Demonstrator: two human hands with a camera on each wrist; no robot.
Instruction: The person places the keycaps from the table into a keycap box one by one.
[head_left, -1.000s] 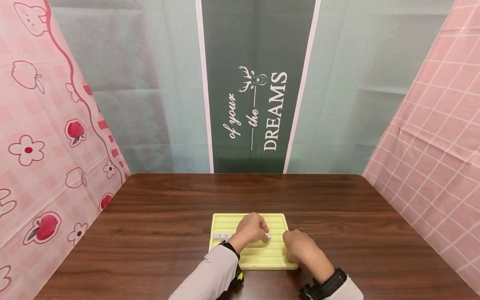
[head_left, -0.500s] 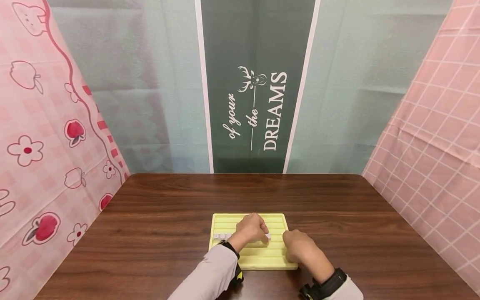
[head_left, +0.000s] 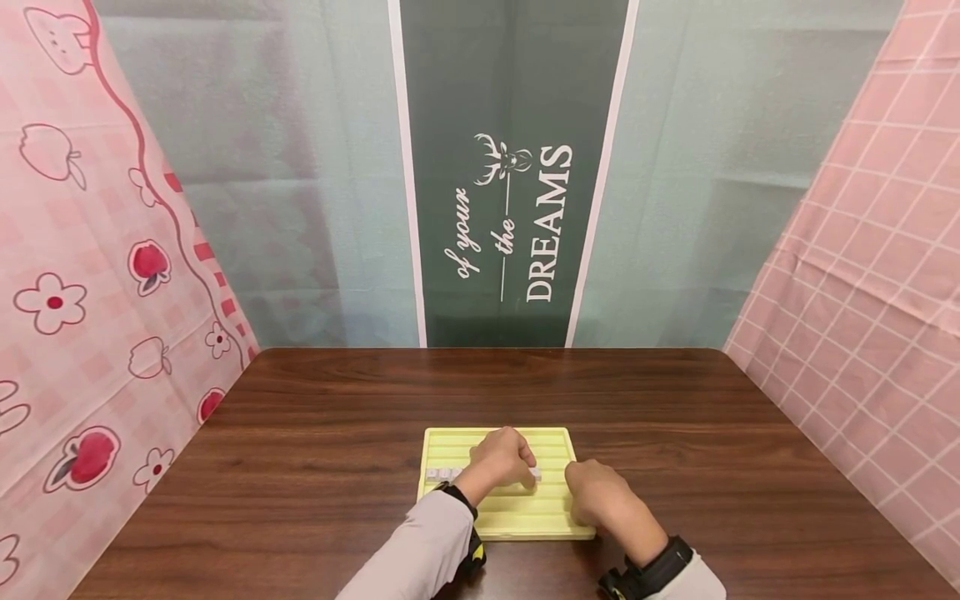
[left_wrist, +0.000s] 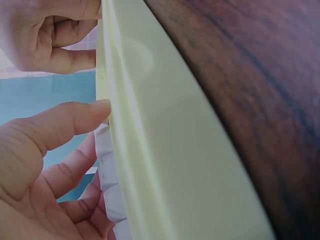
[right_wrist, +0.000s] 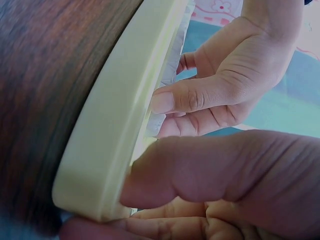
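Observation:
A yellow tray [head_left: 525, 525] with ridged rows lies on the table. In one of its rows stand several small white keycaps [head_left: 444, 474], partly hidden by my left hand [head_left: 501, 457]. That hand reaches over the tray, its thumb on the near side and its fingers behind the row, pinching the keycap [right_wrist: 156, 123] at the right end. My right hand [head_left: 600, 496] grips the tray's right edge; in the right wrist view its thumb is above the rim and its fingers lie under the corner. The left wrist view shows the keycap row [left_wrist: 109, 172] running along the tray wall.
The brown wooden table [head_left: 315, 433] extends around the tray on all sides. Behind it hangs a green and teal curtain [head_left: 517, 325] with lettering. Pink patterned cloths [head_left: 97, 333] flank the table left and right.

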